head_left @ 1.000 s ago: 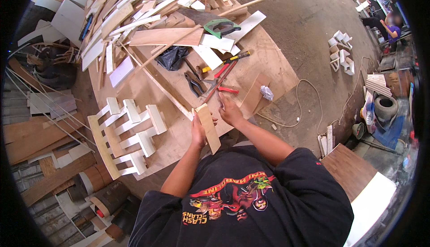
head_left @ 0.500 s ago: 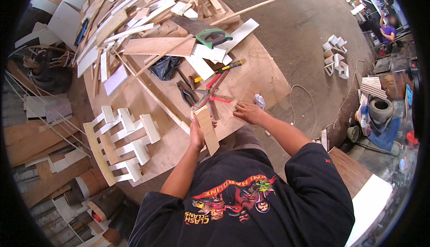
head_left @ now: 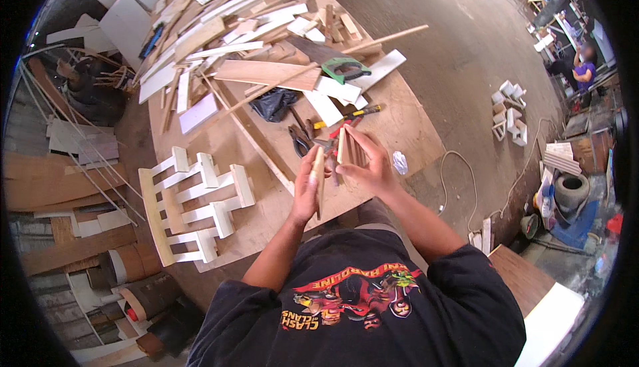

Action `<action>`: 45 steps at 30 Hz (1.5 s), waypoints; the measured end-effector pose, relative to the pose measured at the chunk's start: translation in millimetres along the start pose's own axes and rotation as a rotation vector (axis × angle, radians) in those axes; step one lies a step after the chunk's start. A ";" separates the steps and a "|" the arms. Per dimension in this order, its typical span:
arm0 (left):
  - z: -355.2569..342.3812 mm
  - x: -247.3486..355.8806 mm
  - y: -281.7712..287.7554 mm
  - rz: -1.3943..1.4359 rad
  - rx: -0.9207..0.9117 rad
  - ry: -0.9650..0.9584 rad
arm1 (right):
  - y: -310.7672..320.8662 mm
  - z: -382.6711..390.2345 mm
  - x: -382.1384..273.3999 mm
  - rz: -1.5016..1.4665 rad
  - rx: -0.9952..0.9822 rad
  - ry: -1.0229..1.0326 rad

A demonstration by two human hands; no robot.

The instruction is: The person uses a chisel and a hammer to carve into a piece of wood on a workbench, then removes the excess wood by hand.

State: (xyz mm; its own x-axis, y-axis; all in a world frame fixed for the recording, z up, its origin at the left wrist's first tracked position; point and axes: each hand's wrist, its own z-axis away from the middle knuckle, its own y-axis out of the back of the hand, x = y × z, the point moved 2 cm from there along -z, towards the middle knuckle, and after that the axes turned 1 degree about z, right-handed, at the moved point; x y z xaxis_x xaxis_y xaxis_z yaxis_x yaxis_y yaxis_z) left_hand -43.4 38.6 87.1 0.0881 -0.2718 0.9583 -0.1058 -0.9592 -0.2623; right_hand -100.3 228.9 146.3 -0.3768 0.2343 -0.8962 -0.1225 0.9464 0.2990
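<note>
My left hand [head_left: 306, 190] grips a narrow piece of pale wood [head_left: 320, 184], held upright and seen nearly edge-on. Facing it, my right hand [head_left: 371, 167] pinches a second wood piece [head_left: 342, 146] between thumb and fingers. A small gap separates the two pieces, above the near edge of the plywood table [head_left: 416, 131]. Just beyond my hands lie black-handled pliers [head_left: 299, 142] and a yellow cutter knife [head_left: 346, 117]. A red-handled tool [head_left: 351, 123] is mostly hidden behind my right hand.
White wooden frames [head_left: 216, 179] joined by a pale strip rest at the table's left. A green-handled saw [head_left: 346, 69], a black plastic bag [head_left: 274, 104] and heaped offcuts [head_left: 259, 24] lie farther back. More white frames [head_left: 511, 115] stand on the floor; a person [head_left: 584, 71] is far right.
My right hand has come left from the table edge and now holds a wood piece. The piece in my left hand has turned from broad side to nearly edge-on. The view has shifted.
</note>
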 end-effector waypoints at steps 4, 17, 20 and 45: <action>2.9 52.4 -15.8 -0.109 0.008 -0.148 | -12.3 14.3 -50.9 -0.015 -0.070 0.062; 49.5 126.0 -18.1 -0.170 -0.140 -0.243 | -29.6 64.3 -126.6 -0.331 -0.030 -0.019; 60.4 126.4 -22.7 -0.132 -0.154 -0.237 | -28.5 76.3 -136.6 -0.314 -0.017 0.006; 226.5 133.3 -138.7 -0.001 -0.083 -0.190 | 30.0 251.0 -190.7 -0.399 0.038 -0.027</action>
State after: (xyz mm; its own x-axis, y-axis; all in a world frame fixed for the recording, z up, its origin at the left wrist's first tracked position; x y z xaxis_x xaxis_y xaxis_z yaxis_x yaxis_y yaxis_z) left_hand 207.4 117.7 225.5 0.2731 -0.2882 0.9178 -0.1862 -0.9519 -0.2435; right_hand 198.4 268.5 243.8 -0.2826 -0.1482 -0.9477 -0.2202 0.9716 -0.0862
